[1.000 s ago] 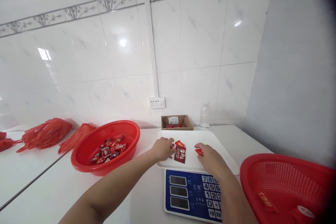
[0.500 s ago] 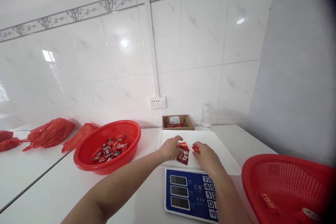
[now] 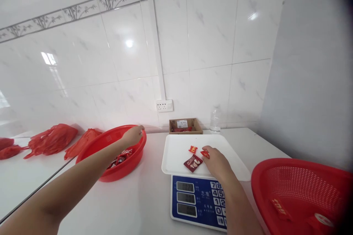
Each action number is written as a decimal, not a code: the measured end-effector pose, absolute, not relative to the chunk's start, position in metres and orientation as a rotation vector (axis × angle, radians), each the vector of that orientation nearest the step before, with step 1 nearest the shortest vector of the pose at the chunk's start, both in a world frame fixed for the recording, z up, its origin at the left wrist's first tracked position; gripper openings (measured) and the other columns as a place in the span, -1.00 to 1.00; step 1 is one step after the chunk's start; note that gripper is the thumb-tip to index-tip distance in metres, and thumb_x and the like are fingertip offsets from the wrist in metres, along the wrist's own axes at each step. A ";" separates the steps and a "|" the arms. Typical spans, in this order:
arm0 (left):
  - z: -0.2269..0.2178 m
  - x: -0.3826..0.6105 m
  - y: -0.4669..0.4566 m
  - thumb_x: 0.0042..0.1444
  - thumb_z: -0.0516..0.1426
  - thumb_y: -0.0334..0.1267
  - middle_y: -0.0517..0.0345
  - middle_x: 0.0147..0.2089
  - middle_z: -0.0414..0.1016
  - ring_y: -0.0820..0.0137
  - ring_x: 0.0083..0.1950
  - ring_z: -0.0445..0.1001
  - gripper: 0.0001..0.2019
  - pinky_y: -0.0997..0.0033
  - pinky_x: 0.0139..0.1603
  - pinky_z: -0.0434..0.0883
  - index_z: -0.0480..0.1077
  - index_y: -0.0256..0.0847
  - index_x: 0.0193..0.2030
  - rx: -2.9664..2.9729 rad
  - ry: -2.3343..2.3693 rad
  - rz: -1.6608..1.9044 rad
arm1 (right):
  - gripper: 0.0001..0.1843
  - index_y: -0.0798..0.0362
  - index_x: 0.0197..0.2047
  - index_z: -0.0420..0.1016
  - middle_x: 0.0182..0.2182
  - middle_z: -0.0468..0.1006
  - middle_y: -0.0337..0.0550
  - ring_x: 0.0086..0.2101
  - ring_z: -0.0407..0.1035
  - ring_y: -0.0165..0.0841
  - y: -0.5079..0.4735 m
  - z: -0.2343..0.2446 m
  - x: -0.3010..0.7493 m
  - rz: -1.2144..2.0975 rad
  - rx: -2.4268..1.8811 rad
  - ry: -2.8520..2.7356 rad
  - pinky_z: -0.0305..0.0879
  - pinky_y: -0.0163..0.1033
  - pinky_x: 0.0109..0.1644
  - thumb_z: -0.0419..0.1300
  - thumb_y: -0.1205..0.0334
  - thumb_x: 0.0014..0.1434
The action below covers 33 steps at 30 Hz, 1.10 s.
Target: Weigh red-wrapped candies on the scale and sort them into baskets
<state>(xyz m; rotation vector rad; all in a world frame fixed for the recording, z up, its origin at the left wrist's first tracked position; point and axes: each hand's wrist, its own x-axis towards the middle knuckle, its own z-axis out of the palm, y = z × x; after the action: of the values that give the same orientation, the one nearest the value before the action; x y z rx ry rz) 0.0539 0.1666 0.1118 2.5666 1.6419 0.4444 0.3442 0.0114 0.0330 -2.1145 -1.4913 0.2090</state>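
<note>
My left hand is over the right side of a red plastic basin, its fingers curled together. Whatever they hold, if anything, is too small to make out. Wrapped snacks lie in the basin, partly hidden by my forearm. My right hand is above the white tray of a digital scale, pinching a small red packet. Beside it on the tray lie another small red packet and a larger dark red packet.
A red perforated basket with a few red packets stands at the right. Behind the scale are a small cardboard box and a clear bottle. Red plastic bags lie at the left, by the tiled wall.
My left hand has moved left from the packets on the tray to the red basin. My right hand stays over the tray with its small packet. The scale's top reading has changed.
</note>
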 end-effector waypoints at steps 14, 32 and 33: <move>0.059 0.200 0.117 0.17 -0.02 -0.06 0.09 0.09 0.37 0.30 0.11 0.31 -0.62 0.34 0.12 0.24 0.28 -0.14 0.08 2.750 1.057 0.305 | -0.63 0.18 0.02 0.37 -0.07 0.45 0.07 -0.10 0.36 -0.19 0.008 0.039 0.341 0.146 -2.107 -1.456 0.20 -0.22 -0.05 0.03 0.39 0.12; 0.105 0.123 0.176 0.19 0.05 -0.23 0.02 -0.02 0.36 0.32 -0.07 0.39 -0.78 0.17 -0.07 0.38 0.33 -0.26 -0.07 2.688 1.536 0.291 | -0.63 0.12 0.01 0.38 -0.09 0.48 0.00 -0.13 0.38 -0.27 0.003 0.042 0.337 0.111 -2.056 -1.464 0.22 -0.28 -0.09 0.02 0.40 0.12; 0.110 0.101 0.183 0.19 0.05 -0.23 0.02 -0.02 0.36 0.32 -0.07 0.39 -0.77 0.17 -0.08 0.39 0.33 -0.27 -0.06 2.659 1.620 0.295 | -0.63 0.12 0.01 0.38 -0.09 0.48 0.00 -0.12 0.38 -0.27 0.004 0.041 0.338 0.115 -2.054 -1.463 0.22 -0.28 -0.08 0.03 0.40 0.11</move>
<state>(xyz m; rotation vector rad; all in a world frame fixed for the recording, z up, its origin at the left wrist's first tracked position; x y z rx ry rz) 0.1008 0.1826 0.1101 2.6588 1.6197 0.2950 0.3376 0.0037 0.0412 -2.0536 -1.4627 0.1148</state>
